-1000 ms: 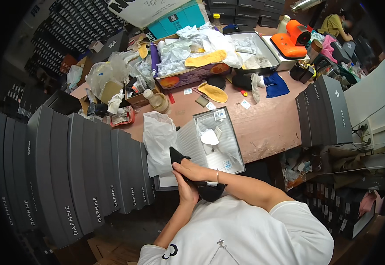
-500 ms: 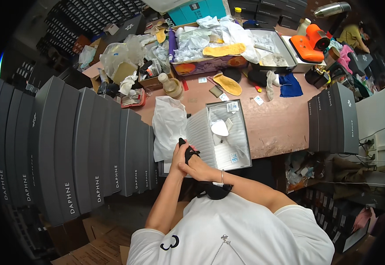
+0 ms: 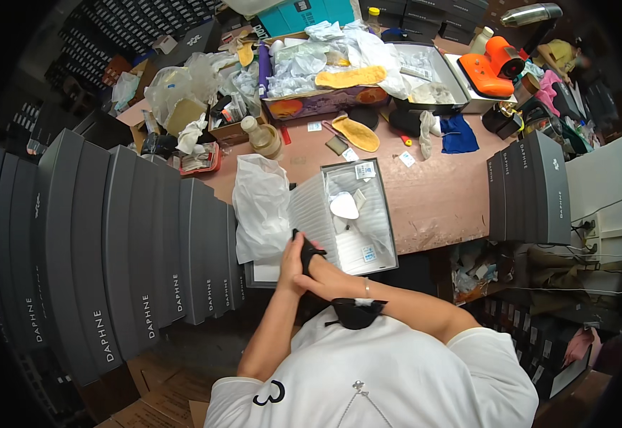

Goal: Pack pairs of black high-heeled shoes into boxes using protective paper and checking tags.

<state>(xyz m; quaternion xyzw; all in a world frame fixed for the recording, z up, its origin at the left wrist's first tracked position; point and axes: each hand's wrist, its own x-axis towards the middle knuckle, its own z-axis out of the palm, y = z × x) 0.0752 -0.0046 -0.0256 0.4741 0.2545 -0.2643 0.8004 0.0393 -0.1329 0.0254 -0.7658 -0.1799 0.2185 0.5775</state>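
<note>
Both my hands come together over the near left corner of an open shoe box (image 3: pixel 391 214). Between them is a black shoe (image 3: pixel 311 251), mostly hidden by my fingers and palms. My left hand (image 3: pixel 291 262) is pressed along its left side, fingers pointing away from me. My right hand (image 3: pixel 323 279) closes round it from the right, its wrist in a thin bracelet. White ribbed padding (image 3: pixel 318 214) spreads over the box's left side, and a white rounded piece (image 3: pixel 344 205) lies inside. White tissue paper (image 3: pixel 261 207) lies to the left of the box.
Tall rows of dark grey shoe boxes (image 3: pixel 129 250) stand at my left, more boxes (image 3: pixel 532 189) at the right table edge. Behind are a carton of crumpled paper (image 3: pixel 325 107), a bottle (image 3: pixel 261 135), yellow insoles (image 3: pixel 356 133), a blue cloth (image 3: pixel 458 134) and an orange device (image 3: pixel 489 68).
My hands, with the shoe between them, have moved slightly toward me and right relative to the box. The whole view has shifted a little; the box and paper look unchanged.
</note>
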